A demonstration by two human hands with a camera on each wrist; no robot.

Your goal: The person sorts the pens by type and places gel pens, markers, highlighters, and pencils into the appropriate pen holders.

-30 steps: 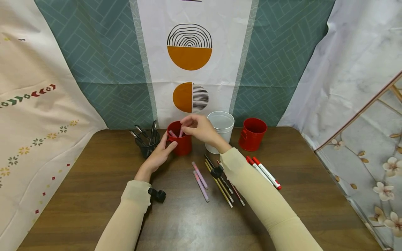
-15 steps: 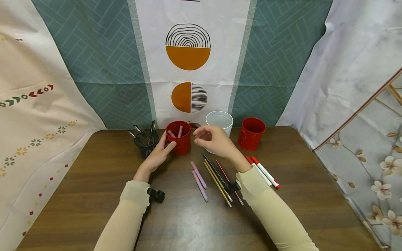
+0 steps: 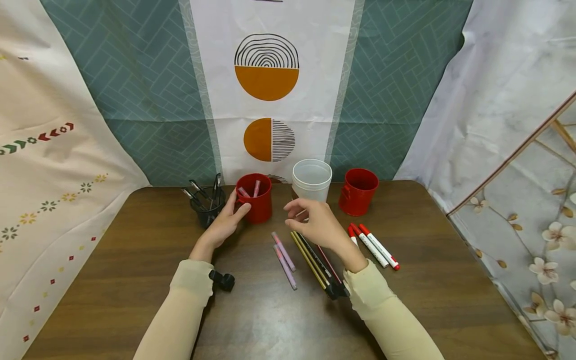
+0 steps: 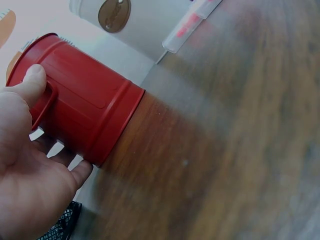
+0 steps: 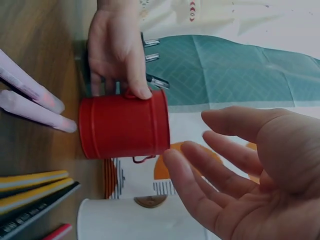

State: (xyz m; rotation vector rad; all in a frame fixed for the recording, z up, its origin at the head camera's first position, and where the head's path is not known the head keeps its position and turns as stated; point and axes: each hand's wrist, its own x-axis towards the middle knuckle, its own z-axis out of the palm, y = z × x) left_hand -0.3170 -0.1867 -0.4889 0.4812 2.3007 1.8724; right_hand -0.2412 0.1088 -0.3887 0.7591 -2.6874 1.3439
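My left hand (image 3: pixel 225 220) steadies the left red cup (image 3: pixel 260 210) from its left side. In the left wrist view the thumb lies over the cup's small handle (image 4: pixel 47 105), and the fingers are behind and under it, partly hidden. Two lilac pens (image 3: pixel 257 188) lean inside this cup. My right hand (image 3: pixel 319 222) hovers over the tops of the pencils (image 3: pixel 310 260), its fingers loosely bent and holding nothing. Just left of the pencils, two more lilac pens (image 3: pixel 284 267) with pink ends lie on the table.
A black mesh holder (image 3: pixel 208 216) with several pens stands left of the cup. Behind my right hand is a white bucket (image 3: pixel 310 192); another red cup (image 3: pixel 360 195) is right of it. Red-capped white markers (image 3: pixel 380 247) lie on the wooden table (image 3: pixel 148 280) before a cloth backdrop.
My right hand has let go of a lilac pen inside the left red cup, then moved right and down over the pencils. The left hand has stayed on the cup.
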